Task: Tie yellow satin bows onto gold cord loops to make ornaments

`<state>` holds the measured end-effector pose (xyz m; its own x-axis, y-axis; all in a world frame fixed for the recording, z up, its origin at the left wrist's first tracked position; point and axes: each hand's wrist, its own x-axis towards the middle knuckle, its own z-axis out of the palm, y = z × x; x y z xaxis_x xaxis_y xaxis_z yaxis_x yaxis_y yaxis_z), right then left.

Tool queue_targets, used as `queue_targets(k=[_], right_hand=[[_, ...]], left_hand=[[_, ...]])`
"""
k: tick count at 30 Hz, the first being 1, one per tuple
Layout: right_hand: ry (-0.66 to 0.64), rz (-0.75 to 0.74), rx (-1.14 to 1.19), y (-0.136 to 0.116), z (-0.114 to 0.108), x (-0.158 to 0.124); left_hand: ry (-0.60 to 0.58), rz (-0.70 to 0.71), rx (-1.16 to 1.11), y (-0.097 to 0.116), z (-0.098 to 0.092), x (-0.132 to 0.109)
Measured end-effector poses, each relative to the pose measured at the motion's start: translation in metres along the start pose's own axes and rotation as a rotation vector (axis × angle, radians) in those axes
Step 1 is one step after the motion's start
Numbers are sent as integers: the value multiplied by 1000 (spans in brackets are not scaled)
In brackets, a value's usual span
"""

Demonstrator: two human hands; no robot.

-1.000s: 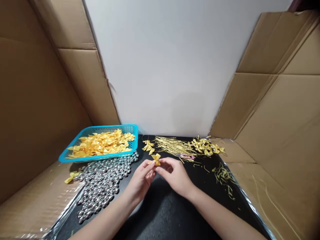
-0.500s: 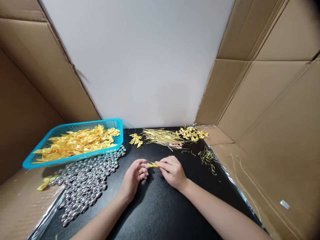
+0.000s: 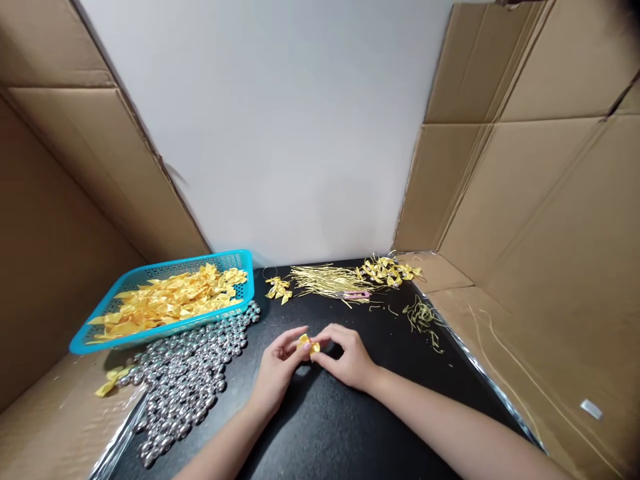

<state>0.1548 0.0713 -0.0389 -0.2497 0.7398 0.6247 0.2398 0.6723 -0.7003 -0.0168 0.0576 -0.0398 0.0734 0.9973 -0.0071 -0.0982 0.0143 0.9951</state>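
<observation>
We find the left hand (image 3: 275, 367) and right hand (image 3: 353, 357) brought together above the counter (image 3: 320, 427), fingertips of both closed on a yellow bow (image 3: 309, 345); the fingers partly cover it. To the left stands a blue basket (image 3: 249, 287) heaped with yellow ribbon pieces (image 3: 175, 300), and before it spreads a bed of silver beads (image 3: 185, 377). A loose ribbon piece (image 3: 111, 383) lies at the outer edge of the beads. Beyond the hands we note a few bows (image 3: 279, 289), gold strips (image 3: 325, 279), a pink-handled tool (image 3: 357, 295) beside them, and beaded bows (image 3: 390, 270). Cord scraps (image 3: 421, 313) lie near the right edge. Against half a second ago, the left fingers have come in over the bow, which then showed flat and now stands fuller.
</observation>
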Motion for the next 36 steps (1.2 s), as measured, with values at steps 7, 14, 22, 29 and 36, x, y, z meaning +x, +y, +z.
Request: queue_targets(k=[7,14,22,29,36], right_hand=[[27,91,36,2,5,1],[-2,164,98,-1,2,0],[53,427,327,17,11,5],[64,510,470,26,17,9],[-2,425,411,27,-1,14]], left_hand=[[6,152,205,9,-1,-4],[-1,248,429,19,-8,-5],[34,139,362,13,-3,2],[31,62,218,11,2,8],[-16,22,215,17,0,0]])
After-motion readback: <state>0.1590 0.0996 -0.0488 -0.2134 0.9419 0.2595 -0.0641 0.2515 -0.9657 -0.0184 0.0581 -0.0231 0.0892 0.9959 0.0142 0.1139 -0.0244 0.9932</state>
